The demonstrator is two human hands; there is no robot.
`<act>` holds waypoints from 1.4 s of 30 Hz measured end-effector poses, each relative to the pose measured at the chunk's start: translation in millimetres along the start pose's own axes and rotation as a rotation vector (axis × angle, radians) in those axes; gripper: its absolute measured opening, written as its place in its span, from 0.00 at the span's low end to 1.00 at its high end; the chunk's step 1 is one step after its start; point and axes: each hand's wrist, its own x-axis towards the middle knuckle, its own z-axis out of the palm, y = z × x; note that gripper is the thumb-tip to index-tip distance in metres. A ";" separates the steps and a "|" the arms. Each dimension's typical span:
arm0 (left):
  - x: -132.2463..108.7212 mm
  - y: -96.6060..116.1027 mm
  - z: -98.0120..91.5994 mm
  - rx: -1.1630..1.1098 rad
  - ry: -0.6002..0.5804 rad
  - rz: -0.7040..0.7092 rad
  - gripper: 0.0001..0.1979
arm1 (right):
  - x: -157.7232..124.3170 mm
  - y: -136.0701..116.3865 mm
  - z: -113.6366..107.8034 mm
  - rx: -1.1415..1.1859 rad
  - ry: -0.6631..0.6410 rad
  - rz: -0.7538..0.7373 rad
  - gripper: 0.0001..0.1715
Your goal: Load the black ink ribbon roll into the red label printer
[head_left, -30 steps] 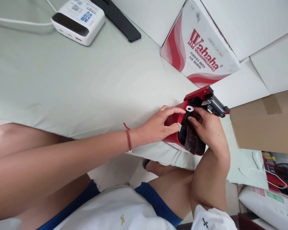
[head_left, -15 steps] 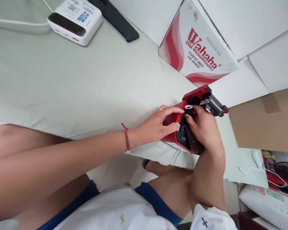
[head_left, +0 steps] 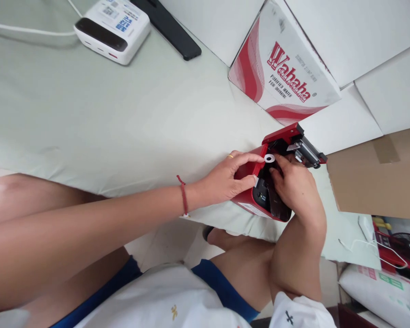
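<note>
A small red device (head_left: 246, 204) with its lid (head_left: 283, 133) swung open sits at the near edge of the pale green table (head_left: 89, 114). My left hand (head_left: 225, 180) grips its left side, fingers spread over the red shell, a ring on one finger. My right hand (head_left: 295, 187) reaches into the open black compartment, fingers curled on a dark roll with a white core (head_left: 269, 158). A dark strip of the roll hangs down inside the opening under my right palm.
A red and white Wahaha carton (head_left: 287, 77) stands behind the device, with white boxes beside it and a brown cardboard box (head_left: 376, 177) to the right. A white charger block (head_left: 112, 29) and a black flat object (head_left: 172, 29) lie at the far left. Bags and red items sit at lower right.
The dark strip that hung out over the device's front has been drawn into the compartment. My right hand has shifted slightly inside the opening; my left hand has kept its hold.
</note>
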 end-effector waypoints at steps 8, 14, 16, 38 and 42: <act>-0.5 -1.0 0.0 0.015 0.003 0.022 0.23 | 3.3 6.0 0.6 0.207 0.029 0.003 0.28; -0.5 0.0 0.3 0.029 0.001 0.021 0.23 | -2.1 -2.9 -0.2 0.072 0.062 0.066 0.33; -0.2 -0.8 0.7 0.026 0.002 0.020 0.22 | -2.6 -5.2 -0.9 0.031 0.055 0.072 0.33; -23.5 9.5 8.0 0.605 -0.110 0.687 0.21 | -31.9 33.7 -29.0 0.493 0.819 0.079 0.29; -28.5 3.7 14.5 0.792 -0.104 0.796 0.15 | -14.5 47.8 -14.6 0.328 0.551 0.021 0.36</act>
